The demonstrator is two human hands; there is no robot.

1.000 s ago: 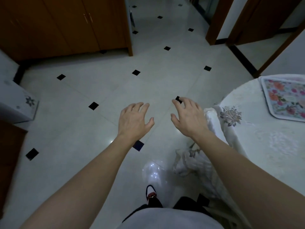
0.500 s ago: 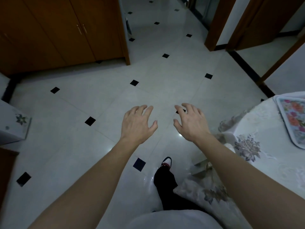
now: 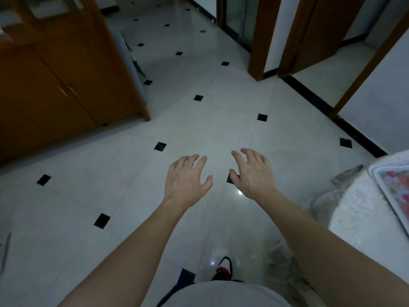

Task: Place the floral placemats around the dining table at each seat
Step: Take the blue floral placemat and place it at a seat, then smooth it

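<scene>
A floral placemat with a pale border lies on the white-clothed dining table at the far right edge, partly cut off by the frame. My left hand and my right hand are stretched out in front of me over the floor, palms down, fingers spread, holding nothing. Both hands are well left of the table and touch nothing.
White tiled floor with small black diamonds stretches ahead. A brown wooden cabinet stands at the left. Wooden door frames and an open doorway are at the back right. My foot in a dark shoe shows near the bottom.
The view has swung left, so the table and placemat have slid toward the right edge. Both hands stay spread and empty, and my feet have stepped forward.
</scene>
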